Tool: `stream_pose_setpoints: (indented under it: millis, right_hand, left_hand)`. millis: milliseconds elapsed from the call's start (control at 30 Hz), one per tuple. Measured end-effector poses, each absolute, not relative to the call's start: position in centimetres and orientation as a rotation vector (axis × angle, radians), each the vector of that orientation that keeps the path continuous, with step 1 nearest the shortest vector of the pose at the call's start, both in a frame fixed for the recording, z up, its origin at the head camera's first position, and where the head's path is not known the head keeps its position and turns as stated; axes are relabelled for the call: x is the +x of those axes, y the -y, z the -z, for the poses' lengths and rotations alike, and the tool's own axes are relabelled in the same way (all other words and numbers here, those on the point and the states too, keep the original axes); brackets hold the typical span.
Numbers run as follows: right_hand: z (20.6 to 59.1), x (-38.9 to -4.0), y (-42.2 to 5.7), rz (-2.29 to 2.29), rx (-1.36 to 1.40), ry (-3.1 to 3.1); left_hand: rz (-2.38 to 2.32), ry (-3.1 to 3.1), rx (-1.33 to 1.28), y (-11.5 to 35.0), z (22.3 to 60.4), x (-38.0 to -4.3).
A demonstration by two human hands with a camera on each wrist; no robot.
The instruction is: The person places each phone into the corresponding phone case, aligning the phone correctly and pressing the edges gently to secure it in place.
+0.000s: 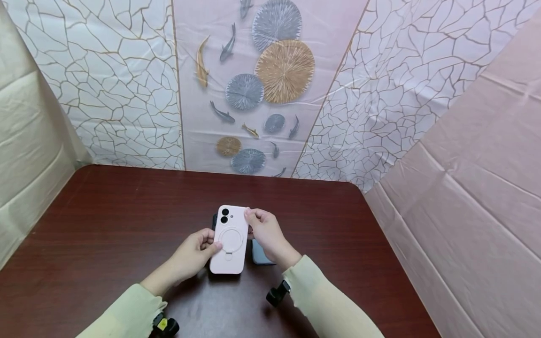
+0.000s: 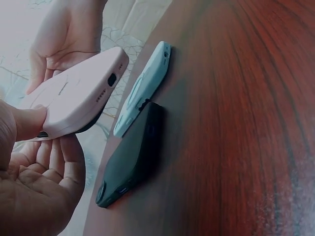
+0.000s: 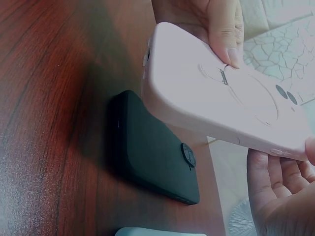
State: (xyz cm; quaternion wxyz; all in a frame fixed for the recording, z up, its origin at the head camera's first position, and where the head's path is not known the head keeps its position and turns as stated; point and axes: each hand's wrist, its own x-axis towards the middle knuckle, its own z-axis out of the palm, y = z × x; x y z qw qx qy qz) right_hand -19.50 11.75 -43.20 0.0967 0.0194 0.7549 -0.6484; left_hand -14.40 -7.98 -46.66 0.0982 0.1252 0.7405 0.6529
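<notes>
A pink-cased phone (image 1: 228,258) is held up above the table, its back with two lenses and a ring outline facing up. My left hand (image 1: 190,256) grips its left edge, thumb on the back. The right hand (image 1: 269,237) pinches the upper right corner, thumb on the back and fingers underneath. Below it lies a black phone (image 2: 132,147), mostly hidden in the head view. Beside that one is a light blue phone (image 1: 261,254), partly covered by the right hand and showing whole in the left wrist view.
The dark red wooden table (image 1: 105,225) has rounded far corners. Behind it hangs a patterned cloth (image 1: 245,126) with fish and round leaf motifs. Plain pale cloths stand at the left and the right (image 1: 469,225). A small black camera (image 1: 278,293) is worn on the right wrist.
</notes>
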Motion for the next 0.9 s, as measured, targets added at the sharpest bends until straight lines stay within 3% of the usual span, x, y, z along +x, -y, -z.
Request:
stream_pose_setpoints:
  millis: [900]
  right_hand:
    - [42.56, -19.92, -11.92, 1.901, 0.059, -2.267]
  left_hand:
    - [-1.965, -2.057, 0.396, 8.12, 47.08, -14.15]
